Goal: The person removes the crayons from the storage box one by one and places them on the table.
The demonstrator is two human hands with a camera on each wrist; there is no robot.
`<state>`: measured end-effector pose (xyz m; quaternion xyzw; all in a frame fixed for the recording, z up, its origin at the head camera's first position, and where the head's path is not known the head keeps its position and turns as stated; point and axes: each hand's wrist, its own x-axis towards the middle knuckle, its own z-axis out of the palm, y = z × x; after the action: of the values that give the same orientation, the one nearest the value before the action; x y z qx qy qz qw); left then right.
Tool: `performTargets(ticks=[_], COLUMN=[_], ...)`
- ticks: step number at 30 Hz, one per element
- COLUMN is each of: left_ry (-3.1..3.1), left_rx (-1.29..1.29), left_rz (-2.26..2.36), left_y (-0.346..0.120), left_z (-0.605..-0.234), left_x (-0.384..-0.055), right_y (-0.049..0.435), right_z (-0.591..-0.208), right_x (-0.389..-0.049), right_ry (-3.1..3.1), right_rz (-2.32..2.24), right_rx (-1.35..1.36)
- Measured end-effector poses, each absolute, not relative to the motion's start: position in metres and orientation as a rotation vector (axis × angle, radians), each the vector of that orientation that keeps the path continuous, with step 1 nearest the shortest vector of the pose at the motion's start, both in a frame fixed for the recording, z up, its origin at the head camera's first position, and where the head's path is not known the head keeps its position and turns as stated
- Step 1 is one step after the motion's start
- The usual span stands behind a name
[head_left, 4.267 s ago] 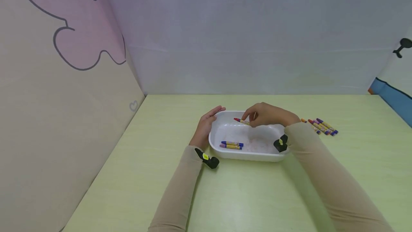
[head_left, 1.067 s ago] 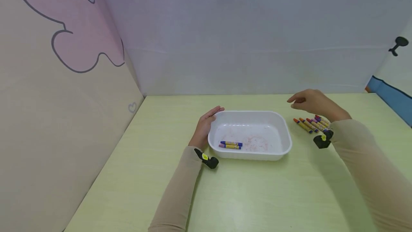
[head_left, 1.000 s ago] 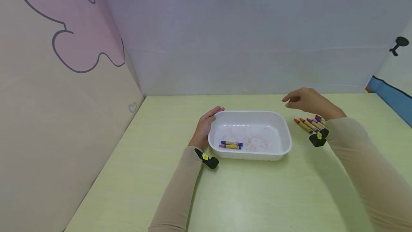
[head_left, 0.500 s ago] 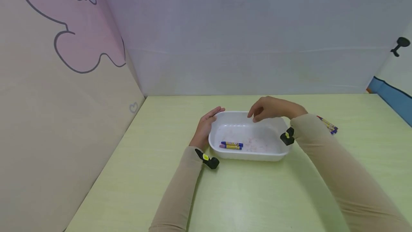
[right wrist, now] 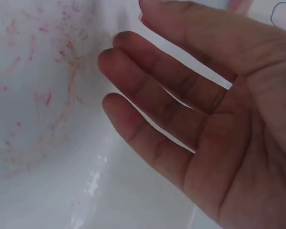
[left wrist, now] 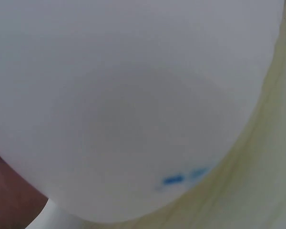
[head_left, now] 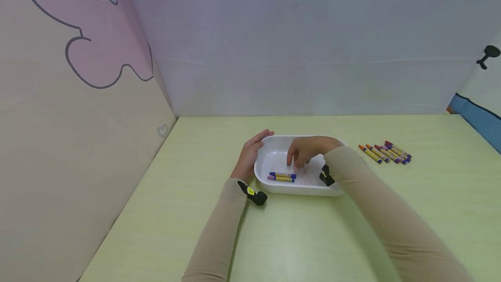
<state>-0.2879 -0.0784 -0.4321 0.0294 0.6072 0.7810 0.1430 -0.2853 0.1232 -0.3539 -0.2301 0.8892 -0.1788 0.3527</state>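
Observation:
In the head view, a white rectangular tray (head_left: 297, 190) stands on the table. My left hand (head_left: 247, 156) rests against its left end with straight fingers along the outside and the thumb at the rim. Inside the tray, near the front left, a blue-tipped crayon (head_left: 282, 175) and a pinkish-purple one (head_left: 281, 179) lie side by side in yellow wrappers. My right hand (head_left: 307, 149) reaches down into the tray, fingertips just behind these crayons. The right wrist view shows that hand (right wrist: 219, 124) with loosely bent fingers, nothing between them.
Several crayons (head_left: 385, 153) in yellow wrappers with orange, red and purple tips lie in a slanted row on the table (head_left: 188, 212), right of the tray. Red and orange crayon marks (right wrist: 47, 98) streak the tray floor. A wall sheet (head_left: 305, 47) rises behind the table.
Over four seconds ago my right hand held a red crayon over the tray; a red one now lies at the row's end. Since then the emptied hand has moved left and down into the tray.

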Motion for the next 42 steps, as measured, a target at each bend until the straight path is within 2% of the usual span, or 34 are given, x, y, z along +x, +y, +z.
performTargets(ticks=[23, 42], left_ry=[1.808, 1.836], left_rx=[0.125, 0.107], left_rz=[2.281, 2.261], left_y=[-0.073, -0.075], left_z=[-0.433, -0.434], left_x=[-0.286, -0.287], right_y=[0.102, 0.144], right_z=[-0.367, -0.319], right_x=[-0.278, -0.284], right_ry=[2.228, 2.414], right_rz=[-0.425, -0.443], right_rx=[-0.630, -0.734])
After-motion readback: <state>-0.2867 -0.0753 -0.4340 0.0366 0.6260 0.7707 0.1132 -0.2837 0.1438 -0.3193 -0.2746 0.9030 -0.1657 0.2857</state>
